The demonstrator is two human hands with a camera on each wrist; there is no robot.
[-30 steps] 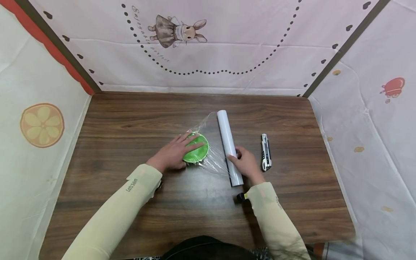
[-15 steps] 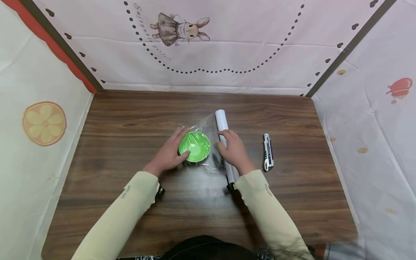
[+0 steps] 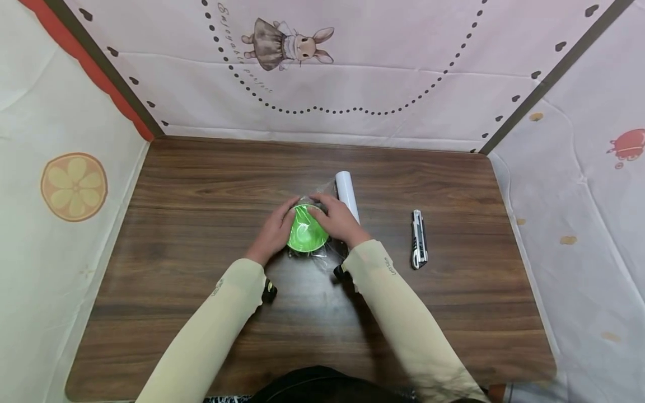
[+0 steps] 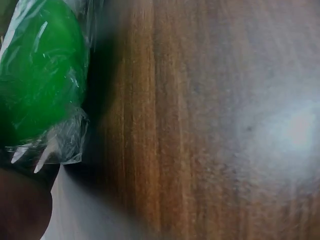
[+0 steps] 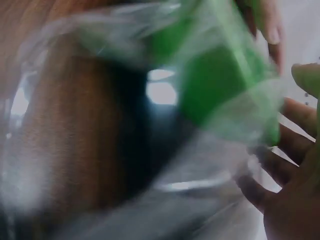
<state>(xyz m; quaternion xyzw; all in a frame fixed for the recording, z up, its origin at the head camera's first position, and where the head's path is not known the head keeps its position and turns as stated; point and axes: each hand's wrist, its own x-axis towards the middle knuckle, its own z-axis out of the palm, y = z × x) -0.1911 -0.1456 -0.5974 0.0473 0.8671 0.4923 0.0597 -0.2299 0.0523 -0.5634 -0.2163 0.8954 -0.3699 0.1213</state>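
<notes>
Green bowl (image 3: pixel 308 230): I see it round and bright, upright with its mouth facing up, on the wood-grain table (image 3: pixel 201 184), between the left hand (image 3: pixel 274 230) and the right hand (image 3: pixel 340 219), both at its rim
Clear plastic film (image 4: pixel 72 137): thin, shiny and creased, lying over the bowl's mouth; my left wrist view shows it crumpled by the bowl's side, my right a loose, blurred sheet
White roll (image 3: pixel 347 196): a smooth tube lying aslant, just right of the bowl; I have its far end in plain sight, the nearer part hidden by the right arm
</notes>
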